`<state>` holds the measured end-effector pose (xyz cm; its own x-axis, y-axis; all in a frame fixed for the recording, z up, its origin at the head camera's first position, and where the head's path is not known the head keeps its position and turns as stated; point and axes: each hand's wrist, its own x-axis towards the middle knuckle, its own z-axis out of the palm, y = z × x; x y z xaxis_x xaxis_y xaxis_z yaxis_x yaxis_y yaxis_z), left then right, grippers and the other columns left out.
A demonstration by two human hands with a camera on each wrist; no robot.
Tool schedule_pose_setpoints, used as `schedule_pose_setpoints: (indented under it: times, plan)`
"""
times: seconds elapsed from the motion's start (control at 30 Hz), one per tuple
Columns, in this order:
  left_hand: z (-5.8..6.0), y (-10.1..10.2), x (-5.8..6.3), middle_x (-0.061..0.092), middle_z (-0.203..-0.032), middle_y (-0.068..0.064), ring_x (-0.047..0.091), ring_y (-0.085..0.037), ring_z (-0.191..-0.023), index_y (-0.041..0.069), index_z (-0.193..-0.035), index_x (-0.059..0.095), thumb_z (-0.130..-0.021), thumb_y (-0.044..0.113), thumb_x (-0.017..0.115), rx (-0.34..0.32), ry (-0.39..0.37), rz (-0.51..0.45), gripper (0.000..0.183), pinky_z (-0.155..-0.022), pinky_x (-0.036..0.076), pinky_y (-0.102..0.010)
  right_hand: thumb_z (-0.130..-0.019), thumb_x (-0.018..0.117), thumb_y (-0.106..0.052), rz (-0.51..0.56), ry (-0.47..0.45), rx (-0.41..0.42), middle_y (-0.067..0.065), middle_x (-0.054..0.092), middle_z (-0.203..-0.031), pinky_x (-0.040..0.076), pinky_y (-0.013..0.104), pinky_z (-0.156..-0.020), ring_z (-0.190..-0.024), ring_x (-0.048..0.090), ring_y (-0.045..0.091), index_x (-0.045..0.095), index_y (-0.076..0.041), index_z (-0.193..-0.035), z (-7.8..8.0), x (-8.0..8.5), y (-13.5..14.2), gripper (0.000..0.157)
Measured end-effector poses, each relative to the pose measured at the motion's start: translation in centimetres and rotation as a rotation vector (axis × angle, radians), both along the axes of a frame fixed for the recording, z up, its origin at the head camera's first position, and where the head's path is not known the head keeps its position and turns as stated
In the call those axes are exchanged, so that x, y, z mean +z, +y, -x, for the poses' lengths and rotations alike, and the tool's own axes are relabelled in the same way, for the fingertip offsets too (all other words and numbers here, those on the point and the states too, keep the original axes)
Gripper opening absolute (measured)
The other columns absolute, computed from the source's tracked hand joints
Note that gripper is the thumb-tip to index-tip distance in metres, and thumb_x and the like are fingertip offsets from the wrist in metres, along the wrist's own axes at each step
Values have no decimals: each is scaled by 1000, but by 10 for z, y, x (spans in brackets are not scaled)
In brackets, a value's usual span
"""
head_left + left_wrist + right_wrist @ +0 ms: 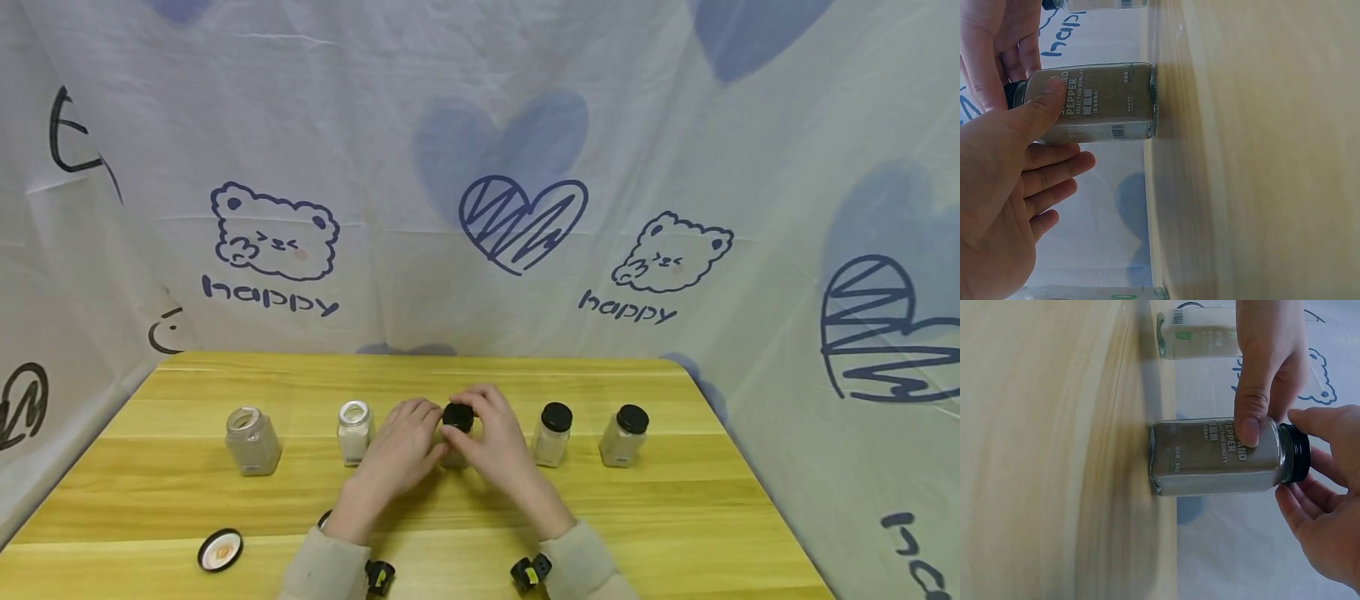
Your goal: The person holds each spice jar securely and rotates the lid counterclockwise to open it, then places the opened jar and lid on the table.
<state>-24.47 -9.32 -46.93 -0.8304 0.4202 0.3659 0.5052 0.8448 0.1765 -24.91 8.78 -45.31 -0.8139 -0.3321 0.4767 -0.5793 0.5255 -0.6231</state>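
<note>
A glass pepper jar [1107, 100] with brownish powder and a black lid [1299, 453] stands upright at mid-table. My left hand [401, 446] holds the jar's body, its thumb across the printed front and the lower fingers extended past the glass. From the other side my right hand [495, 437] grips the lid between thumb and fingers. The lid sits on the jar's neck; whether it is loose cannot be told. Left of my hands, a jar without a lid [354, 437] stands close to the left hand.
At the far left stands another lidless jar [253, 446]. A black lid [221, 550] lies inside-up near the front left; a second lid [324, 519] is partly hidden by my left forearm. Two black-capped jars [551, 437] [622, 437] stand on the right. A patterned cloth hangs behind the table.
</note>
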Motion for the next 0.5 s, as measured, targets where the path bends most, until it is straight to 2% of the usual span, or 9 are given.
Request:
schedule_pose_setpoints:
  times: [0.2, 0.5]
  plan:
    - [0, 0, -1, 67, -128, -14, 56, -34, -128, -3, -129, 66, -96, 30, 78, 8, -22, 7, 48, -117, 41, -49, -94, 80, -13, -41, 14, -13, 8, 61, -127, 58, 43, -97, -119, 61, 27, 72, -6, -122, -1, 1, 0, 30]
    - [0, 1, 0, 66, -128, -14, 55, -35, -129, -2, -131, 65, -96, 31, 78, 8, -30, 9, 50, -117, 41, -50, -96, 75, -11, -70, -1, 30, 7, 62, -132, 56, 43, -101, -123, 62, 27, 71, -5, -128, 1, 3, 4, 33]
